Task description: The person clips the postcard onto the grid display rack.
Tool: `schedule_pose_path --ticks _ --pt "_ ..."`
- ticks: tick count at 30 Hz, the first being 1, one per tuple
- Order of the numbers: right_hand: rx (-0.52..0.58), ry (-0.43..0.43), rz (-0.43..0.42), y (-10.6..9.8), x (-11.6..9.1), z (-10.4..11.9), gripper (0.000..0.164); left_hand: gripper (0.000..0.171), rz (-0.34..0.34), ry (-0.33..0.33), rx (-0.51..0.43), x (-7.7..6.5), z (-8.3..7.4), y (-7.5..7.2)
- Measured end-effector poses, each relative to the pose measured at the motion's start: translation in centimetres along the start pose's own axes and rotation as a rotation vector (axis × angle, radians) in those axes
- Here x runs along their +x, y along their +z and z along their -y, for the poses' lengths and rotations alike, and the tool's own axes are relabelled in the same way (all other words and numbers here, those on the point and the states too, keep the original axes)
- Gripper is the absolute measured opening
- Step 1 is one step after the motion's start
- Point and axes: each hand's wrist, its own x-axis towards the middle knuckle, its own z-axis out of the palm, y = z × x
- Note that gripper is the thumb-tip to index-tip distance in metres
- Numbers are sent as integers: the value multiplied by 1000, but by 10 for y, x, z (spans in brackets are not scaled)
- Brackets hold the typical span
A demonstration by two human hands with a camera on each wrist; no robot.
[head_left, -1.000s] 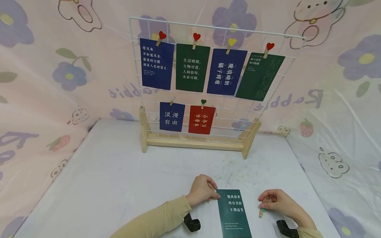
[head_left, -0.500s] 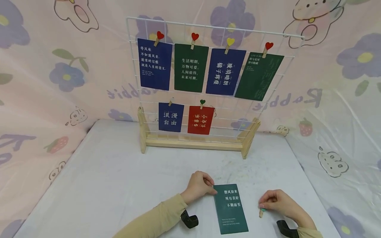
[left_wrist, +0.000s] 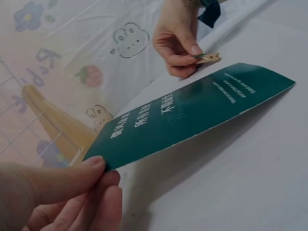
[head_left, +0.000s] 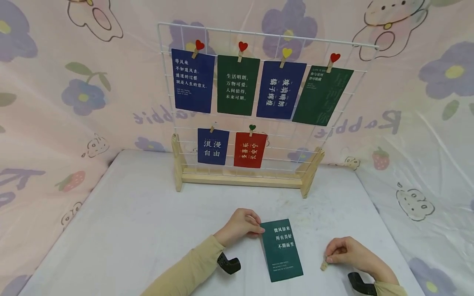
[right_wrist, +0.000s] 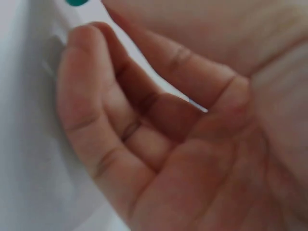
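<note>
My left hand pinches the upper left corner of a dark green card printed with white characters. In the left wrist view the card is tilted, its near edge raised off the white tabletop with a shadow beneath. To the right, my right hand pinches a small wooden clothespin between thumb and fingers, just above the table. The clothespin also shows in the left wrist view, beyond the card. In the right wrist view only a green piece at the top edge shows past the curled fingers.
A white wire grid rack on a wooden stand stands at the back of the table. Several blue and green cards and a red card hang there from heart-topped clothespins. A patterned curtain surrounds the table.
My left hand has drawn the green card up and to the left, away from the table's front edge. The right hand has shifted slightly right, turning the clothespin a little.
</note>
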Motion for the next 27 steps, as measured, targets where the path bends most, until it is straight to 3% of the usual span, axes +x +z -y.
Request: schedule_pose_path --ticks 5,14,22,27 --pt "51 -4 68 -4 -1 1 15 19 30 -55 -79 1 0 -7" --pt "67 18 110 -9 1 5 13 23 50 -94 -172 4 4 -13" --pt "160 61 102 -9 8 12 16 24 36 -95 -207 3 -2 -13" --pt "111 59 34 -7 23 20 19 23 13 -63 -251 3 -6 -15"
